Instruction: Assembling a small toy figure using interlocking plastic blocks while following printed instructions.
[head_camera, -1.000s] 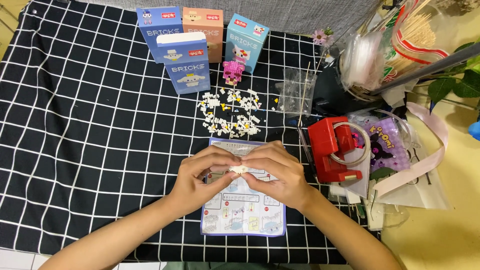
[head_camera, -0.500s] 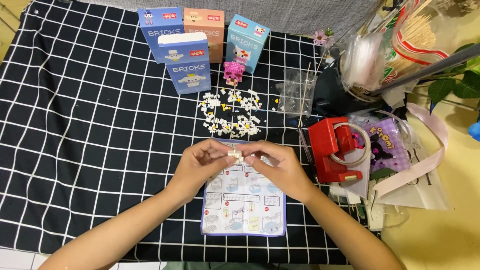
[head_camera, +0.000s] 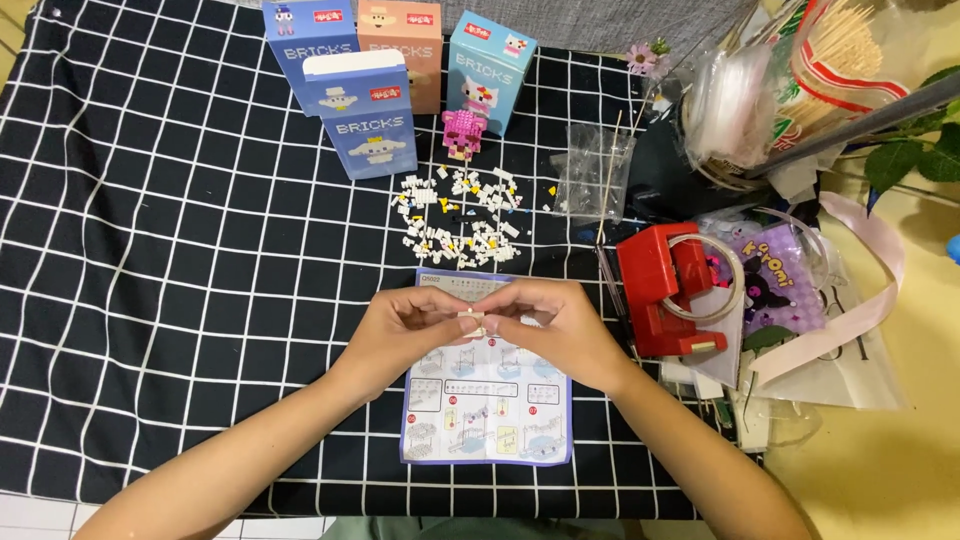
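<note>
Fingertips of our left hand (head_camera: 405, 325) and right hand (head_camera: 560, 325) are pinching a tiny, light, rigid white brick piece (head_camera: 472, 322) by its sides, above the instruction sheet (head_camera: 487, 420).

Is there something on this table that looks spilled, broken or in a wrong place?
Nothing looks damaged. The small white bricks lie loose in a scattered pile on the checked cloth, not in a tray. The right side is cluttered with plastic bags and a red tool. Both hands pinch one small piece.
</note>
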